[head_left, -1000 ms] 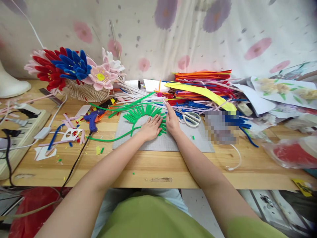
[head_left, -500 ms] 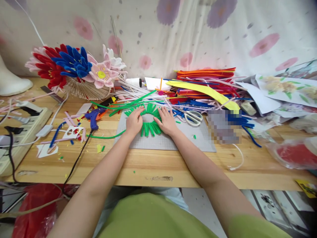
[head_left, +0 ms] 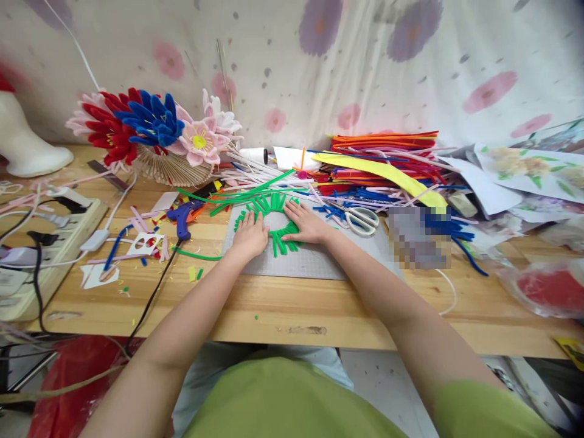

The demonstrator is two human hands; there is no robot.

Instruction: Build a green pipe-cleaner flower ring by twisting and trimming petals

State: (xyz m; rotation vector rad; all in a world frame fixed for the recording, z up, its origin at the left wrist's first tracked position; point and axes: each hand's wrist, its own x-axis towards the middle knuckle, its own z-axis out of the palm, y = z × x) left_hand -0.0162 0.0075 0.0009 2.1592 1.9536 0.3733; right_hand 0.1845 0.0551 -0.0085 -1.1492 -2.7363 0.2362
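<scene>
A ring of short green pipe cleaner pieces, spread outward like petals round an open middle, lies on the grey cutting mat. My left hand rests flat over the ring's left side, fingers stretched out. On its right side lies my right hand, with fingers spread and thumb pointing left. Both palms cover part of the ring. Scissors with white handles lie to the right of my right hand. Long green pipe cleaners run behind the ring. Left of the mat is a blue hot glue gun.
Pipe cleaner flowers stand at the back left, near a power strip. A pile of coloured pipe cleaners and a yellow strip lie at the back. Paper sheets and a pixelated object are at the right.
My left hand has shifted toward me over the ring's left and near-left part. The right hand stays on the right side, fingers still spread. The whole view has shifted slightly.
</scene>
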